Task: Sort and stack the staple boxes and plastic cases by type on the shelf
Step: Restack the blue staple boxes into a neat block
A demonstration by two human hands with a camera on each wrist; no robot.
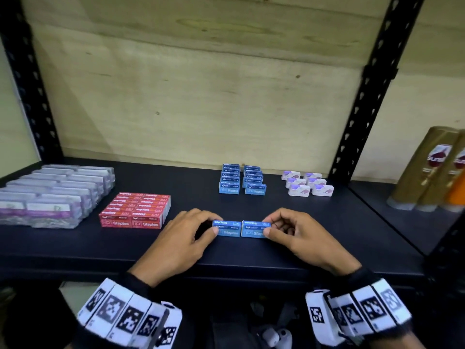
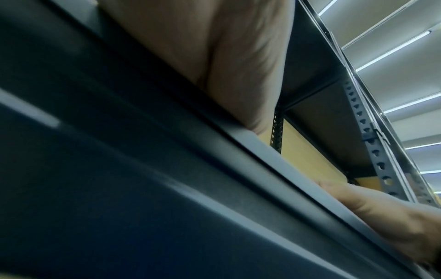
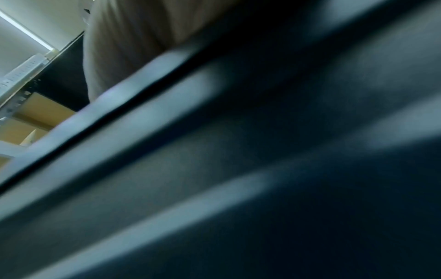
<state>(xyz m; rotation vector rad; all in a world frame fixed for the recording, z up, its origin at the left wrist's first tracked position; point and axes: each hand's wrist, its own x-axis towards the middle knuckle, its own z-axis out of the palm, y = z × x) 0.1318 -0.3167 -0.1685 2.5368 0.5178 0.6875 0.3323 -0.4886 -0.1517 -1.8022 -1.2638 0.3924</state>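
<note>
Two blue staple boxes lie side by side near the front of the dark shelf. My left hand pinches the left blue box between thumb and fingers. My right hand pinches the right blue box the same way. Further back stand two rows of blue staple boxes. To their right are small white boxes. Red staple boxes form a block at the left. Clear plastic cases fill the far left. Both wrist views show only the shelf's front edge and a palm; the boxes are hidden there.
Black perforated uprights frame the shelf, with a plywood back wall. Gold and orange bottles stand on the neighbouring shelf at the right. Bare shelf lies between the hands and the rows behind.
</note>
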